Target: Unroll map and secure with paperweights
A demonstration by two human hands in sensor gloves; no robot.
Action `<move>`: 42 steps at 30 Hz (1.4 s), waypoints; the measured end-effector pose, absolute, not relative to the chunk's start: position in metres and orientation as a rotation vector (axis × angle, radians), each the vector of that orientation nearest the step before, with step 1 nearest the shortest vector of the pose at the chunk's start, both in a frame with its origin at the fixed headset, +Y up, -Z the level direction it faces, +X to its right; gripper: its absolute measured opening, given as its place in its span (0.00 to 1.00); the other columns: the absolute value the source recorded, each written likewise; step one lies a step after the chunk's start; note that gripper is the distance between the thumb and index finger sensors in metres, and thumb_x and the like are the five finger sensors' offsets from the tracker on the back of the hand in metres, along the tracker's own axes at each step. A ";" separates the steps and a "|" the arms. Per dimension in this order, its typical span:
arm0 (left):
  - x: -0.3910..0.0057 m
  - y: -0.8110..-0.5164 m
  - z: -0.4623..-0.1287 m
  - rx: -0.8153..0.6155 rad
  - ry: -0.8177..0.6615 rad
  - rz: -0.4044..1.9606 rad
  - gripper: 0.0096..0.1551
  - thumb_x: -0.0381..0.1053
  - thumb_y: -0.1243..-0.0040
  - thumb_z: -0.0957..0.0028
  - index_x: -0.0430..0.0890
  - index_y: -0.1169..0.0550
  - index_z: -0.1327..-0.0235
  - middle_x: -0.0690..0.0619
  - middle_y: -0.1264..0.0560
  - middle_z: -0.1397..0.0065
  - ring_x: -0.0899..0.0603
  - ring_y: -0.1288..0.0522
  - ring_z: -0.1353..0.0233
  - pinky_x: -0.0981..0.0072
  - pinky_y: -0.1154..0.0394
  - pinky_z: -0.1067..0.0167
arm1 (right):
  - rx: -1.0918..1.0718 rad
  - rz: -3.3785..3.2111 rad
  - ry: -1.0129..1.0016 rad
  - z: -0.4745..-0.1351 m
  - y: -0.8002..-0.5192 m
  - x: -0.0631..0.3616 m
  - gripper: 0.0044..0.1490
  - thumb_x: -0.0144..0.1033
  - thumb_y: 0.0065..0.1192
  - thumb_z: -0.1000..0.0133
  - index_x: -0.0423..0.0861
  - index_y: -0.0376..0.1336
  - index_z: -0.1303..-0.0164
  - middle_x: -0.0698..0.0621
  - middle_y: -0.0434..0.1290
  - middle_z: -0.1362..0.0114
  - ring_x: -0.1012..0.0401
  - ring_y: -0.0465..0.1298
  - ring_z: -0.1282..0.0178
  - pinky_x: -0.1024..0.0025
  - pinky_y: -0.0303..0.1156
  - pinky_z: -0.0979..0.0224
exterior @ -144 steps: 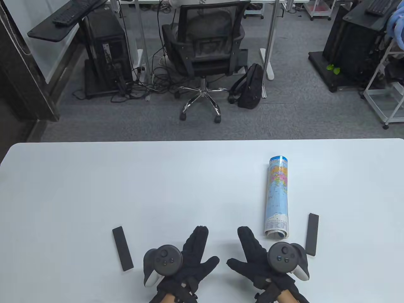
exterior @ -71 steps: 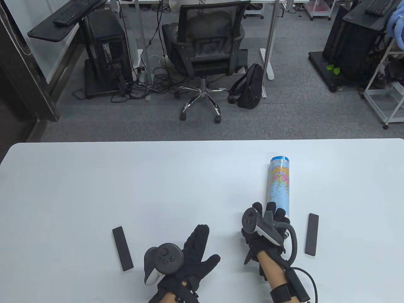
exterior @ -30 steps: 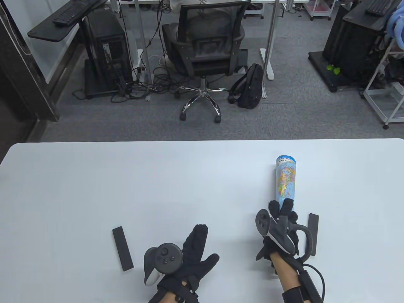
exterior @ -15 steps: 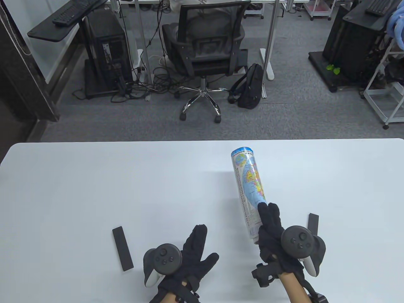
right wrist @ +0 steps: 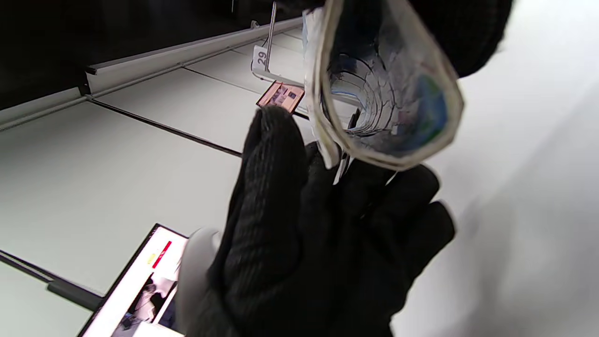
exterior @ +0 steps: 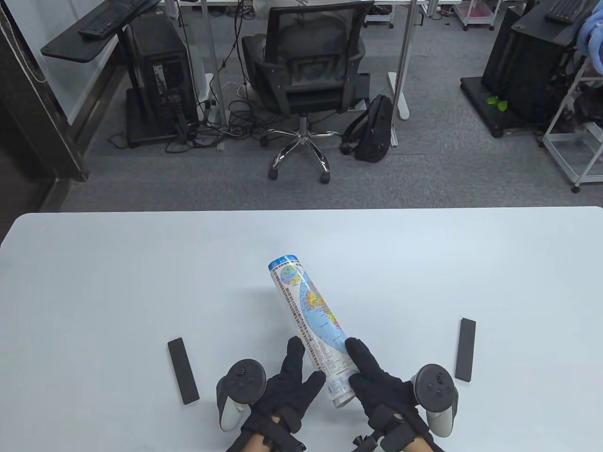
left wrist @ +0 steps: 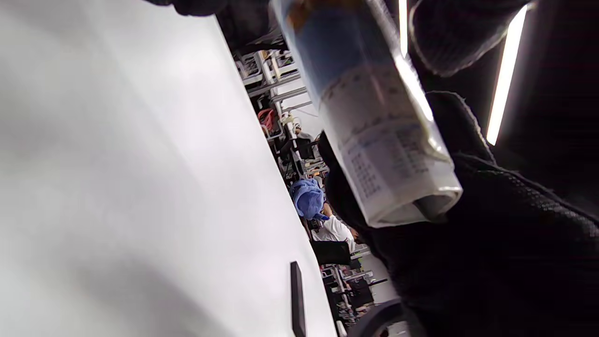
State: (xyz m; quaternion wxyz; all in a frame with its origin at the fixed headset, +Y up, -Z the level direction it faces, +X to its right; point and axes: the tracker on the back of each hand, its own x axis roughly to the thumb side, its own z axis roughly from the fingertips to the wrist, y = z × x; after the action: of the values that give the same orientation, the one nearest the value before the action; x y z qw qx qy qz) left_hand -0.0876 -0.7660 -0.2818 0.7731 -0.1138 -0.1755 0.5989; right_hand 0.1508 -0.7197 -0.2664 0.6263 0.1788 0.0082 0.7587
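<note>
The rolled map is off the table at its near end and slants up and to the left. My right hand grips that near end from the right. My left hand lies against the roll's left side with its fingers spread, not closed round it. The left wrist view shows the roll's end against the right glove. The right wrist view looks into the open end of the roll, with the left glove behind it. Two black bar paperweights lie on the table, one on the left and one on the right.
The white table stretches far to the left, right and back of the map. An office chair and a backpack stand on the floor beyond the far edge. The right paperweight also shows edge-on in the left wrist view.
My right hand picked the roll up from the right side of the table and carried it left to the middle front. My left hand turned and came against the roll.
</note>
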 end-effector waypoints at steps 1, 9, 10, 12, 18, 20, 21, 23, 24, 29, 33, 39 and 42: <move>-0.087 -0.768 -0.281 -0.275 -0.368 1.356 0.56 0.71 0.58 0.40 0.46 0.76 0.35 0.31 0.63 0.21 0.25 0.54 0.23 0.34 0.49 0.30 | 0.423 1.718 0.037 -0.265 -0.721 0.148 0.35 0.16 0.52 0.46 0.38 0.51 0.26 0.23 0.49 0.23 0.28 0.69 0.37 0.39 0.74 0.44; -0.086 -0.773 -0.278 -0.316 -0.321 1.660 0.56 0.66 0.58 0.36 0.47 0.84 0.48 0.27 0.65 0.24 0.27 0.45 0.24 0.36 0.36 0.33 | 0.518 1.638 0.129 -0.263 -0.727 0.136 0.36 0.17 0.52 0.45 0.39 0.50 0.25 0.24 0.47 0.22 0.27 0.67 0.35 0.38 0.72 0.42; -0.086 -0.773 -0.278 -0.321 -0.311 1.695 0.56 0.64 0.57 0.35 0.48 0.84 0.48 0.27 0.64 0.25 0.29 0.42 0.24 0.38 0.33 0.35 | 0.528 1.624 0.149 -0.264 -0.728 0.136 0.36 0.17 0.52 0.45 0.39 0.49 0.25 0.24 0.46 0.22 0.27 0.66 0.34 0.37 0.71 0.41; -0.086 -0.773 -0.277 -0.321 -0.273 1.789 0.55 0.61 0.54 0.36 0.50 0.82 0.45 0.28 0.63 0.24 0.31 0.41 0.24 0.41 0.31 0.35 | 0.540 1.583 0.188 -0.266 -0.731 0.136 0.36 0.17 0.51 0.44 0.39 0.48 0.24 0.24 0.44 0.22 0.26 0.64 0.33 0.35 0.69 0.40; -0.092 -0.770 -0.277 -0.259 -0.216 1.766 0.55 0.55 0.48 0.37 0.55 0.78 0.38 0.31 0.57 0.23 0.36 0.38 0.26 0.45 0.29 0.35 | 0.580 1.637 0.255 -0.269 -0.735 0.133 0.38 0.16 0.51 0.44 0.39 0.45 0.24 0.24 0.42 0.22 0.27 0.61 0.31 0.32 0.64 0.39; -0.096 -0.768 -0.277 -0.223 -0.189 1.721 0.54 0.54 0.46 0.38 0.57 0.75 0.36 0.32 0.54 0.23 0.37 0.36 0.28 0.48 0.27 0.37 | 0.612 1.705 0.306 -0.269 -0.736 0.131 0.39 0.18 0.53 0.43 0.39 0.43 0.23 0.22 0.42 0.22 0.29 0.61 0.31 0.32 0.63 0.38; -0.097 -0.767 -0.277 -0.209 -0.173 1.688 0.53 0.53 0.45 0.38 0.58 0.73 0.34 0.32 0.53 0.23 0.37 0.35 0.30 0.49 0.26 0.39 | 0.625 1.738 0.328 -0.270 -0.737 0.131 0.39 0.18 0.53 0.43 0.39 0.42 0.23 0.22 0.42 0.22 0.29 0.61 0.30 0.32 0.62 0.38; -0.100 -0.763 -0.277 -0.155 -0.137 1.559 0.52 0.52 0.43 0.40 0.59 0.69 0.31 0.32 0.49 0.24 0.37 0.32 0.33 0.51 0.24 0.43 | 0.638 1.818 0.344 -0.271 -0.738 0.131 0.39 0.21 0.54 0.42 0.37 0.42 0.23 0.22 0.43 0.22 0.29 0.58 0.29 0.31 0.59 0.37; -0.101 -0.762 -0.277 -0.143 -0.139 1.513 0.52 0.52 0.42 0.41 0.59 0.67 0.30 0.33 0.48 0.25 0.37 0.31 0.34 0.52 0.23 0.44 | 0.636 1.835 0.330 -0.271 -0.738 0.131 0.39 0.23 0.54 0.41 0.36 0.43 0.23 0.23 0.43 0.22 0.28 0.56 0.29 0.31 0.58 0.36; -0.090 -0.748 -0.273 -0.099 -0.215 1.206 0.51 0.51 0.40 0.43 0.60 0.63 0.28 0.33 0.45 0.26 0.38 0.30 0.37 0.53 0.22 0.48 | 0.608 1.894 0.251 -0.270 -0.739 0.130 0.38 0.27 0.52 0.39 0.33 0.43 0.23 0.23 0.40 0.22 0.27 0.53 0.28 0.30 0.55 0.36; -0.079 -0.743 -0.268 -0.095 -0.274 1.113 0.51 0.52 0.40 0.43 0.60 0.62 0.27 0.33 0.45 0.25 0.37 0.30 0.37 0.52 0.22 0.48 | 0.584 1.893 0.229 -0.269 -0.741 0.132 0.40 0.29 0.50 0.38 0.33 0.37 0.23 0.21 0.38 0.23 0.27 0.54 0.29 0.30 0.56 0.37; -0.075 -0.746 -0.268 -0.118 -0.329 1.145 0.49 0.53 0.42 0.42 0.62 0.62 0.27 0.33 0.49 0.24 0.35 0.34 0.33 0.47 0.26 0.42 | 0.569 1.866 0.212 -0.269 -0.740 0.136 0.41 0.30 0.49 0.37 0.34 0.35 0.24 0.19 0.39 0.24 0.27 0.56 0.30 0.30 0.57 0.37; -0.078 -0.751 -0.271 -0.137 -0.341 1.227 0.47 0.55 0.42 0.42 0.62 0.61 0.26 0.33 0.50 0.23 0.33 0.36 0.31 0.45 0.27 0.40 | 0.563 1.836 0.224 -0.270 -0.742 0.136 0.39 0.30 0.47 0.37 0.33 0.36 0.23 0.19 0.39 0.24 0.26 0.55 0.30 0.30 0.57 0.37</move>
State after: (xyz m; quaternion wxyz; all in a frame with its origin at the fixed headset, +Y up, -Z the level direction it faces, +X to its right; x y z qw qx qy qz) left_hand -0.0779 -0.7510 -0.2708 0.8018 -0.0638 -0.1591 0.5725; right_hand 0.1364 -0.7416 -0.2702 0.5680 0.2396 0.0953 0.7816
